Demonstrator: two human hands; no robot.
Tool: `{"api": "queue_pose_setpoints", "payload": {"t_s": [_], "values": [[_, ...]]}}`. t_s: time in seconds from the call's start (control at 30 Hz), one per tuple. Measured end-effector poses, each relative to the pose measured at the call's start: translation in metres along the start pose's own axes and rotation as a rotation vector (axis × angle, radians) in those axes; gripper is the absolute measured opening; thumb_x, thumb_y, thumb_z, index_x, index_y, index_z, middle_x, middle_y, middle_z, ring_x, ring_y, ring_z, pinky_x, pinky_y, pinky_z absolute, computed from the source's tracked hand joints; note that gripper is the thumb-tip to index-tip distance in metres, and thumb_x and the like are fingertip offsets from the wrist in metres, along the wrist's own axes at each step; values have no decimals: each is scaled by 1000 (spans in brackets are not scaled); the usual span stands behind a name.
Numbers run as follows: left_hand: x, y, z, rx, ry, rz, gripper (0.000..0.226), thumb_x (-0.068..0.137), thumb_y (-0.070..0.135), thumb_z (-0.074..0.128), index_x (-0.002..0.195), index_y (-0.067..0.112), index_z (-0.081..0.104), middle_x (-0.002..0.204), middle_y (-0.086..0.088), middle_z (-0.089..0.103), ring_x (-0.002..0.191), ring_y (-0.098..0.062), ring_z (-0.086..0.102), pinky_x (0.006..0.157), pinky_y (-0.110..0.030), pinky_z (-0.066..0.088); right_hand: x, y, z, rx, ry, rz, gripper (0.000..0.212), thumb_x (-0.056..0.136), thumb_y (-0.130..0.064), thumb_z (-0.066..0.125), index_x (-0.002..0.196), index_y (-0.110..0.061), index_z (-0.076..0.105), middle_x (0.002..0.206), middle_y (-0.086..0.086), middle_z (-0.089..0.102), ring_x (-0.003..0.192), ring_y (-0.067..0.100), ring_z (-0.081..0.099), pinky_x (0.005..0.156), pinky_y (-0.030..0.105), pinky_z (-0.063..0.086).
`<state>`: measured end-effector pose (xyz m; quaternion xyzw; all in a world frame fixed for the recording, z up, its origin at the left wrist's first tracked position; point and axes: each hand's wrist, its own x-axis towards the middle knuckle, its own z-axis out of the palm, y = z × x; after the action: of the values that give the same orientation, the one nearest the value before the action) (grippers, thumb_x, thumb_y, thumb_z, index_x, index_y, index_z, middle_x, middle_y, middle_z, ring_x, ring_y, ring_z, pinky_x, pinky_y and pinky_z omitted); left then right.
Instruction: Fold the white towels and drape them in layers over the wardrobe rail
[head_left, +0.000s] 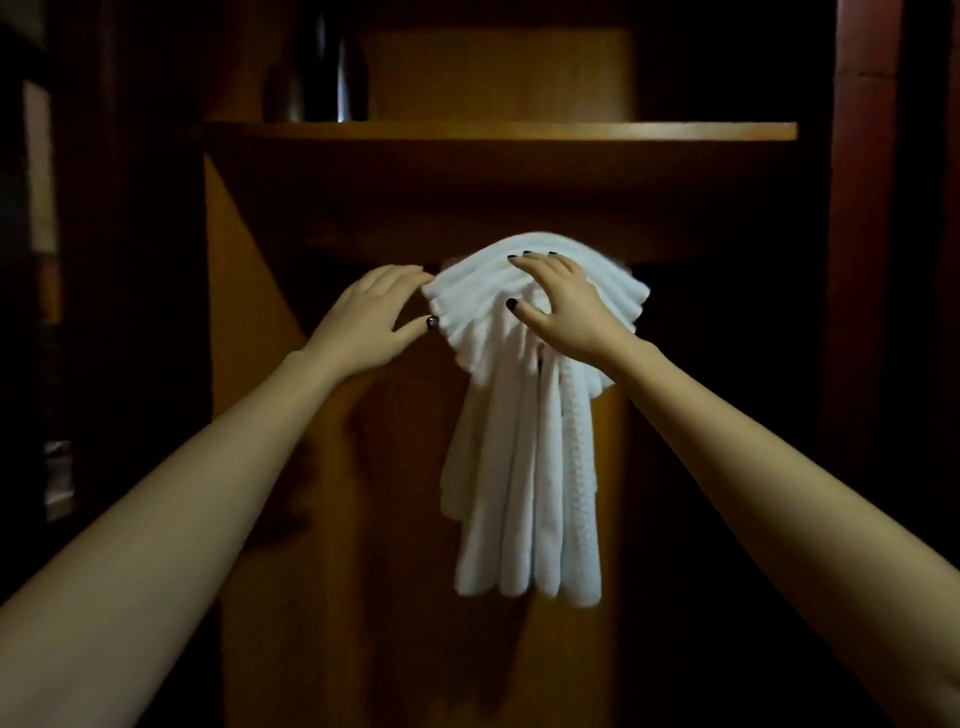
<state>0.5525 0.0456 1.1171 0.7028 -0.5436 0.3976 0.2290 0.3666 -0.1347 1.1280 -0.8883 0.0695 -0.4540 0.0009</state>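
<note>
The towels (524, 415) hang in layers over the rail, which they hide, below the shelf (498, 131). The right hand (563, 306) lies spread flat on top, and the left hand (374, 317) pinches their left edge between fingers and thumb. My worry is that a sideways shove could skew the layers or drag the whole stack off.

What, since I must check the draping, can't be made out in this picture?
Head view:
- Wardrobe rail: covered by the white folded towels and shadow.
- Towel count: layers merge under the right hand.
- Left hand: pinching or just touching the towels' edge, unclear.
- Dark glossy object on the wooden shelf: too dim to identify.
</note>
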Motion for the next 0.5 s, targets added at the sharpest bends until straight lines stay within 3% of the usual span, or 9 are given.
{"api": "queue_pose_setpoints", "payload": {"t_s": [0.2, 0.37, 0.5], "values": [[-139, -18, -65, 260, -242, -47, 61, 96, 53, 44, 149, 26, 30, 156, 0, 30, 146, -20, 21, 119, -48, 17, -74, -95, 64, 7, -269, -67, 56, 96, -34, 54, 148, -20, 37, 156, 3, 33, 146, 31, 18, 114, 56, 23], [-260, -30, -108, 326, -444, -155, 60, 96, 49, 45, 149, 25, 30, 156, 0, 31, 145, -23, 22, 117, -49, 19, -142, -180, 124, 47, -602, -51, 62, 99, -44, 46, 153, -22, 24, 160, 5, 21, 148, 30, 12, 116, 54, 19], [-361, -35, -129, 375, -560, -308, 58, 97, 47, 42, 149, 24, 31, 155, -1, 32, 146, -23, 21, 117, -53, 15, -199, -240, 176, 131, -839, -99, 63, 100, -41, 48, 153, -21, 21, 160, 9, 22, 145, 32, 21, 116, 51, 26]]}}
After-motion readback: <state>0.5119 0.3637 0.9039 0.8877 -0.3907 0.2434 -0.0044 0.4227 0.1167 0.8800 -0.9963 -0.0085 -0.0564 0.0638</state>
